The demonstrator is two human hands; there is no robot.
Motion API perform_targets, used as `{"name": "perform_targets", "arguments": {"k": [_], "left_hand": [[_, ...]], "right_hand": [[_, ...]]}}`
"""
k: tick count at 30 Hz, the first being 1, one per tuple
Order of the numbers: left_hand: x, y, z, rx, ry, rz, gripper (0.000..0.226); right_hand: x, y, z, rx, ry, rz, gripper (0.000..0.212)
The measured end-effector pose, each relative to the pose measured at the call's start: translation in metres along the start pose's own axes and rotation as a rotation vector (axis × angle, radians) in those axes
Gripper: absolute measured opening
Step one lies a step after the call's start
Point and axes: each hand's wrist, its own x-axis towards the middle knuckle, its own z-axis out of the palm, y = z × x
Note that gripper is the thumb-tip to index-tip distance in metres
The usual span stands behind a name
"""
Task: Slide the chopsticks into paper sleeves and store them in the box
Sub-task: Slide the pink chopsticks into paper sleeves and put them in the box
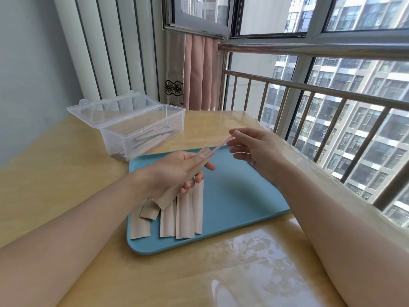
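Chopsticks (222, 144), pink, at frame centre: my right hand (254, 149) pinches their far end so I can feed them into the sleeve (188, 178), which my left hand (174, 171) grips with its mouth angled toward them. Spare sleeves (183, 214) lie fanned on the blue tray (239, 196) below. The clear box (137, 131), upper left, stands lid-open on the table (66, 173), some sleeved pairs inside.

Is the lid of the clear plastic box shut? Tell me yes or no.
No. The clear plastic box stands with its lid swung back open, and wrapped chopsticks show inside it.
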Motion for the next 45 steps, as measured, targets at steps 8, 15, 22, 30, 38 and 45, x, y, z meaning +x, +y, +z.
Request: {"name": "perform_targets", "arguments": {"k": [8,15,22,30,38,45], "left_hand": [[-0.002,0.001,0.001,-0.009,-0.022,-0.022,0.042],[0.000,0.000,0.001,-0.013,-0.036,-0.031,0.042],[0.002,-0.001,0.004,-0.132,-0.008,-0.050,0.040],[0.005,-0.002,0.009,-0.326,0.038,-0.139,0.032],[0.004,-0.007,0.008,-0.154,0.019,-0.080,0.035],[0.007,-0.011,0.005,-0.098,-0.010,-0.041,0.034]], "right_hand": [[-0.005,-0.001,0.002,-0.136,-0.179,-0.016,0.019],[-0.010,-0.003,0.004,-0.258,-0.307,-0.039,0.020],[0.006,-0.006,-0.021,-0.819,0.121,-0.207,0.025],[0.002,-0.009,-0.038,-1.382,-0.010,0.164,0.044],[-0.005,-0.017,-0.028,-0.698,-0.075,0.128,0.023],[-0.004,-0.019,-0.013,0.430,-0.083,0.169,0.012]]}}
